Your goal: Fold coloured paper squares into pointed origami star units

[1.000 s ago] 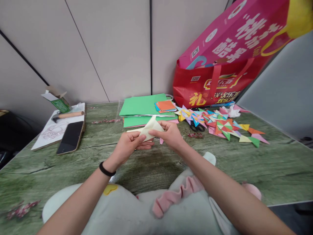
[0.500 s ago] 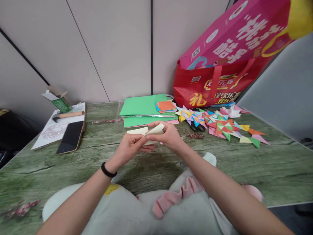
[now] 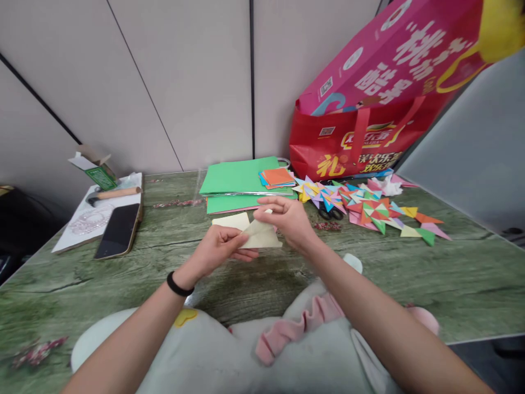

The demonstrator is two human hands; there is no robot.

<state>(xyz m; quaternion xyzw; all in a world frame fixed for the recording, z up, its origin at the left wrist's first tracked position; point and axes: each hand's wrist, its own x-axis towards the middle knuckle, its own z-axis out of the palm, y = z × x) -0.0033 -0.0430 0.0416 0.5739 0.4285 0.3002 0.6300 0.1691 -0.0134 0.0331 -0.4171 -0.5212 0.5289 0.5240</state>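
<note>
Between my two hands is a pale yellow sheet of paper [image 3: 262,236], partly folded, held above the table. My left hand [image 3: 223,243] pinches its left side between thumb and fingers. With thumb and forefinger, my right hand [image 3: 285,219] grips the raised upper flap near its tip. Another pale yellow paper [image 3: 232,221] lies just behind my left hand. Beyond it are green sheets [image 3: 241,174] with a stack of small orange and blue square papers [image 3: 278,177] on top. To the right spreads a pile of folded multicoloured paper pieces [image 3: 375,210].
Black-handled scissors [image 3: 331,213] lie partly under the folded pieces. A red bag [image 3: 320,142] holding a pink bag stands at the back right. On the left are a phone [image 3: 117,231], a hammer [image 3: 117,193] and a small green box [image 3: 99,174]. A pale plush [image 3: 205,350] rests against the table's front.
The right hand has shifted slightly right and opened the paper's flap, so more of the sheet's face shows. My left hand keeps its pinch in nearly the same place.
</note>
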